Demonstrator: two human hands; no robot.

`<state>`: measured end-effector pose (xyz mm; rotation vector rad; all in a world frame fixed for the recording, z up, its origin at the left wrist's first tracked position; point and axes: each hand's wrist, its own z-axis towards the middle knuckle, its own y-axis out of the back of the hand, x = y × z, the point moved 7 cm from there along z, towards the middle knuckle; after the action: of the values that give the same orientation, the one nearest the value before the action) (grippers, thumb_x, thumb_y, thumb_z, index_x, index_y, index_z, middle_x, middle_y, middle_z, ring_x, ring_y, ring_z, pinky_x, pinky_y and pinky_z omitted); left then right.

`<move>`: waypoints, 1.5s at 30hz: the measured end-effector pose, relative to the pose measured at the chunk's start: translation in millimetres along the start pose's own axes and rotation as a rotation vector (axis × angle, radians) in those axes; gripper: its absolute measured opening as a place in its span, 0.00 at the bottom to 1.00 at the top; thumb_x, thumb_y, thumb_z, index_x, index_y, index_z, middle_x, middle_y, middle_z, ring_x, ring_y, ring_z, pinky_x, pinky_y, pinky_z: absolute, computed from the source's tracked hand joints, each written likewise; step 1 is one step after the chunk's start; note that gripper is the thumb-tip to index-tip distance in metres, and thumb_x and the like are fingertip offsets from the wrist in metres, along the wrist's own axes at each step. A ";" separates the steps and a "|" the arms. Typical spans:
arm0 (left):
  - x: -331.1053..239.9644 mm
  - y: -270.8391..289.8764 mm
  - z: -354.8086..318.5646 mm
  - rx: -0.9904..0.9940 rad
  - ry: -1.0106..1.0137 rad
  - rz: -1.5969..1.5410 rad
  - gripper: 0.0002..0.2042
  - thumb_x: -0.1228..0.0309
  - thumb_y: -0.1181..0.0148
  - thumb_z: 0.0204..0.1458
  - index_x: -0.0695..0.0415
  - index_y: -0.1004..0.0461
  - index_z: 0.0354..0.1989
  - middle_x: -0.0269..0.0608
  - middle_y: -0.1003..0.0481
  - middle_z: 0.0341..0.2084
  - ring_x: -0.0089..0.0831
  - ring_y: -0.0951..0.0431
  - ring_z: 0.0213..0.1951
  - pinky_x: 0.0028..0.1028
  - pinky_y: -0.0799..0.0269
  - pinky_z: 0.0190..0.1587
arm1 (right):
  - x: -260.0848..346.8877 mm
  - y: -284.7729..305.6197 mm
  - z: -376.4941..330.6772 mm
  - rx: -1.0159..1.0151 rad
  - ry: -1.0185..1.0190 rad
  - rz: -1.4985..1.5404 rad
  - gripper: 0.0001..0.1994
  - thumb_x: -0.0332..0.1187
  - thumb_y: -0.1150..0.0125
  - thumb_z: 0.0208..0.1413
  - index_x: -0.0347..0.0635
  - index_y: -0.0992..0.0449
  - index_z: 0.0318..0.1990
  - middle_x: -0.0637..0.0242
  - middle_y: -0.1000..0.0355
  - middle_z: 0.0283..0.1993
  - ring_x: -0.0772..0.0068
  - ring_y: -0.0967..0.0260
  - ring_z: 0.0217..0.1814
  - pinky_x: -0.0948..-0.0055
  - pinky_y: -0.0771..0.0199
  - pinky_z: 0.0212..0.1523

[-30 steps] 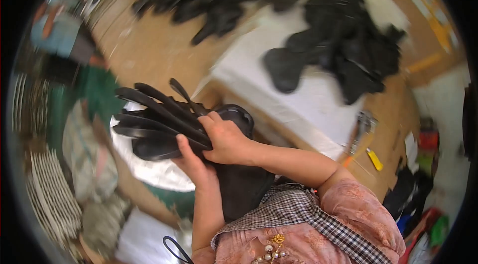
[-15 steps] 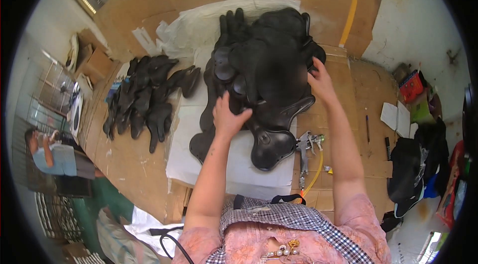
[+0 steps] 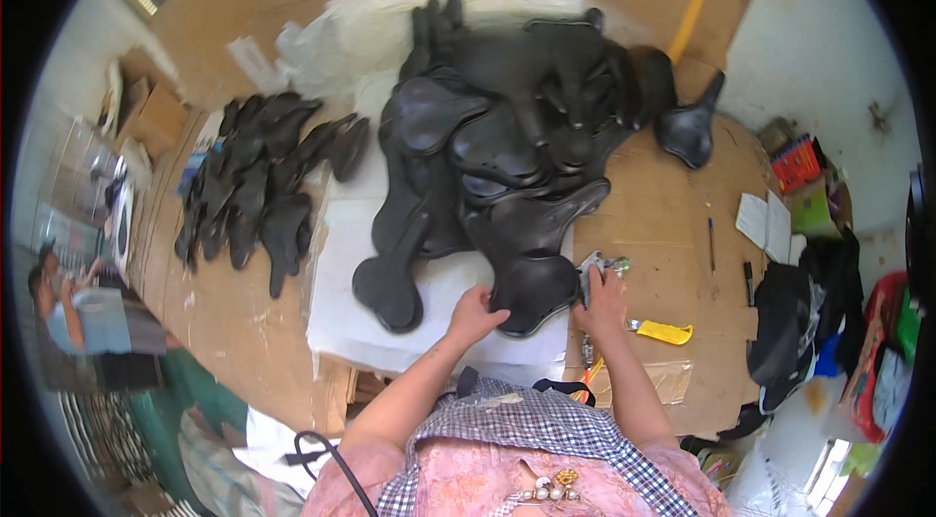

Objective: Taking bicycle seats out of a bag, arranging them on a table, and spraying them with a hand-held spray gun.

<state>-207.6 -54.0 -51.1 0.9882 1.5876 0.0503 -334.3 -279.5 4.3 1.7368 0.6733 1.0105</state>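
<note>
Big heap of black saddle-shaped pieces (image 3: 507,137) lay on white sheet (image 3: 341,293) over cardboard-covered table (image 3: 234,322). Smaller black pile (image 3: 258,181) left of heap. Nearest black piece (image 3: 531,288) at heap's near edge; left hand (image 3: 475,314) gripped its rim. Right hand (image 3: 602,298), just right of heap, closed round metal spray tool (image 3: 597,268). Yellow cutter (image 3: 665,331) right of that hand.

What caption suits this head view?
Left hand steadies the nearest black saddle-shaped piece; right hand grips a metal tool.
</note>
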 end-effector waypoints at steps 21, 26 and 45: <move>-47.9 179.4 49.9 0.039 -0.041 -1.194 0.18 0.81 0.47 0.50 0.64 0.37 0.51 0.43 0.29 0.42 0.31 0.26 0.43 0.31 0.27 0.47 | 121.7 136.0 -142.8 0.146 0.385 1.118 0.30 0.21 0.42 0.50 0.38 0.43 0.61 0.63 0.32 0.42 0.75 0.34 0.42 0.73 0.32 0.43; -34.1 172.4 69.7 0.105 0.044 -1.102 0.19 0.80 0.46 0.50 0.64 0.37 0.52 0.42 0.29 0.42 0.32 0.27 0.42 0.32 0.30 0.47 | 167.0 145.0 -137.4 -0.044 0.285 0.842 0.30 0.21 0.40 0.48 0.37 0.42 0.60 0.64 0.31 0.39 0.77 0.34 0.38 0.75 0.31 0.40; 130.9 346.4 158.9 -0.467 0.186 -1.785 0.21 0.65 0.45 0.51 0.65 0.36 0.50 0.46 0.31 0.48 0.40 0.30 0.49 0.39 0.37 0.55 | 283.3 114.2 -103.4 -0.106 -0.021 1.005 0.32 0.39 0.40 0.53 0.34 0.44 0.61 0.65 0.31 0.35 0.74 0.32 0.36 0.72 0.33 0.42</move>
<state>125.1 170.8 -16.6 -0.9900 1.9712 -0.6880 -283.2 -45.5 220.2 1.9926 -0.3441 1.6358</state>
